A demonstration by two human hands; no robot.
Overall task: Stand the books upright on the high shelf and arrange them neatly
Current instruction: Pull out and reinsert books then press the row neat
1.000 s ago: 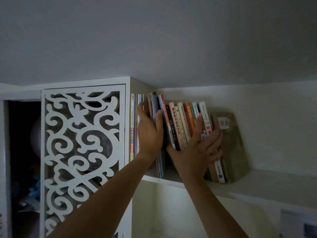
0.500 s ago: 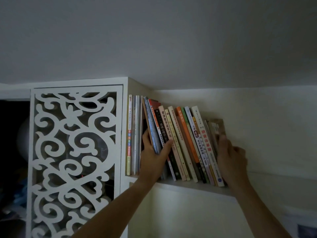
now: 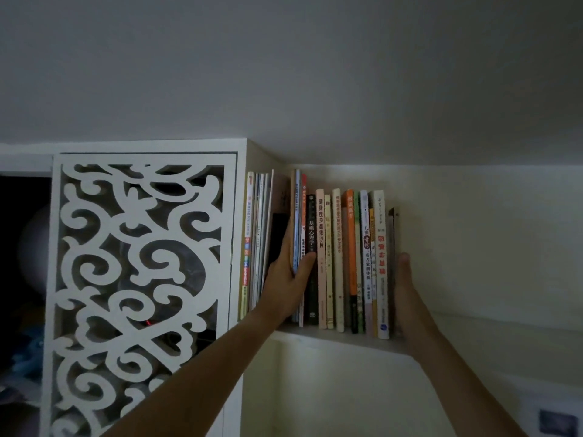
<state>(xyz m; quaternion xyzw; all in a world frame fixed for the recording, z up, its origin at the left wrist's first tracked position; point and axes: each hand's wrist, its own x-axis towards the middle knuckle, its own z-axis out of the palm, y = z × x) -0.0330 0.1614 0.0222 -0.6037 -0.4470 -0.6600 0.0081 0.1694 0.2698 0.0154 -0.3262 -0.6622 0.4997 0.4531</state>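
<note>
A row of several books (image 3: 337, 260) stands upright on the high white shelf (image 3: 344, 337), spines facing me. My left hand (image 3: 288, 279) grips a few thin books near the left of the row, fingers behind them and thumb across a black spine (image 3: 311, 216). My right hand (image 3: 407, 294) lies flat with straight fingers against the outer face of the last dark book (image 3: 391, 247) at the row's right end. Thin tall booklets (image 3: 257, 234) lean against the cabinet side at far left.
A white cabinet with a carved scrollwork door (image 3: 142, 279) stands left of the shelf. The ceiling is close above the book tops. The shelf runs on to the right along the pale wall (image 3: 489, 241). A dark open compartment (image 3: 22, 247) is at far left.
The books leaned to the left before and now stand upright. My right hand moved from the spines to the row's right end and now presses flat against it. The camera shifted.
</note>
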